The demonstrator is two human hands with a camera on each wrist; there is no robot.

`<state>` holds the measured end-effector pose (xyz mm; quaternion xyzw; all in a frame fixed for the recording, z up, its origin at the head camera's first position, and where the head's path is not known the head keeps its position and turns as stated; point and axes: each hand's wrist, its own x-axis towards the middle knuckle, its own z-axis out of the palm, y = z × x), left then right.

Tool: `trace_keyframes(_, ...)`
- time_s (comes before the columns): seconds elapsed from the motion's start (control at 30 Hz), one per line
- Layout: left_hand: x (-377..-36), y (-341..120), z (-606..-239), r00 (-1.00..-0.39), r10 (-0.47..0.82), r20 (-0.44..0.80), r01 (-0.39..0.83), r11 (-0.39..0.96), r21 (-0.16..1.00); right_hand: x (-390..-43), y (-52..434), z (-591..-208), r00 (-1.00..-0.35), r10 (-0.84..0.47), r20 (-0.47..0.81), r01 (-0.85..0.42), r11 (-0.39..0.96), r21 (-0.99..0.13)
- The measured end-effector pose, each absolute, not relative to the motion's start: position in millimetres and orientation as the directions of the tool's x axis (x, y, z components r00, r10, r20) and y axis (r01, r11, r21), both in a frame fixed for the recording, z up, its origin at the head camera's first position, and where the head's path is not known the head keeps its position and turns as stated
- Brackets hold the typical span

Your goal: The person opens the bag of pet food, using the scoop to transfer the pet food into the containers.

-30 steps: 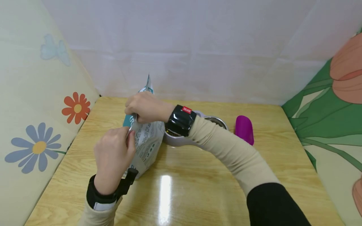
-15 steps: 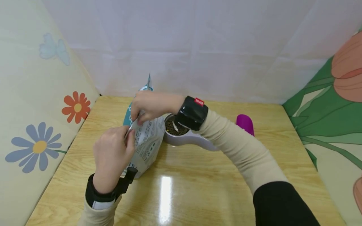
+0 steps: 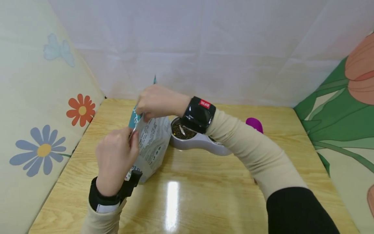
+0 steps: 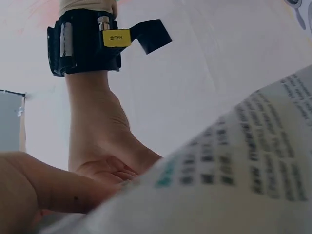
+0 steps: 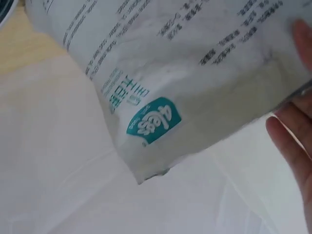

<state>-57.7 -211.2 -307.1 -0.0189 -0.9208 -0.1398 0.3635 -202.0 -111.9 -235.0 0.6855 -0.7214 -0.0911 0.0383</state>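
Observation:
A white and teal pet food bag stands upright on the left of the table, printed with small text. My left hand grips the near end of its top edge, thumb along the printed side. Farther along that edge, my right hand pinches the bag between thumb and fingers. In the left wrist view the left thumb lies near the bag's edge, the right hand beyond it. The right wrist view shows a teal logo close to the bag's far corner. Right-hand fingers are at the edge there.
Beside the bag sits a pale lavender double pet bowl with brown kibble and a small silvery piece on top. My right sleeve partly covers it and a purple rounded object to the right. A white sheet hangs behind the table.
The right hand has moved up and slightly right along the bag's top edge, uncovering the left bowl. Its sleeve now hides more of the purple object. The left hand keeps its hold.

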Motion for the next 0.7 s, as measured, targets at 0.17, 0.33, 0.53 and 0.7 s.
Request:
trace_keyframes(0.17, -58.7, -207.8, -299.3, -0.770, -0.096, 0.631, 0.073, 0.969, 0.237, -200.6, -114.3, -236.0, -0.039, -0.996, -0.076, -0.958, 0.016, 0.286)
trace_keyframes(0.33, -64.1, -206.8, -300.6, -0.744, -0.065, 0.665, 0.089, 0.977, 0.195, -209.2, -109.7, -236.8, -0.059, -0.997, -0.045, -0.948, 0.042, 0.317)
trace_keyframes(0.53, -68.1, -207.2, -306.5, -0.699, -0.024, 0.715, 0.167, 0.967, 0.195, -217.7, -104.9, -239.2, -0.074, -0.997, -0.035, -0.931, 0.057, 0.360)
trace_keyframes(0.7, -67.2, -207.5, -309.6, -0.683, -0.018, 0.730, 0.208, 0.954, 0.218, -227.4, -103.0, -238.3, -0.138, -0.989, -0.054, -0.933, 0.111, 0.343)
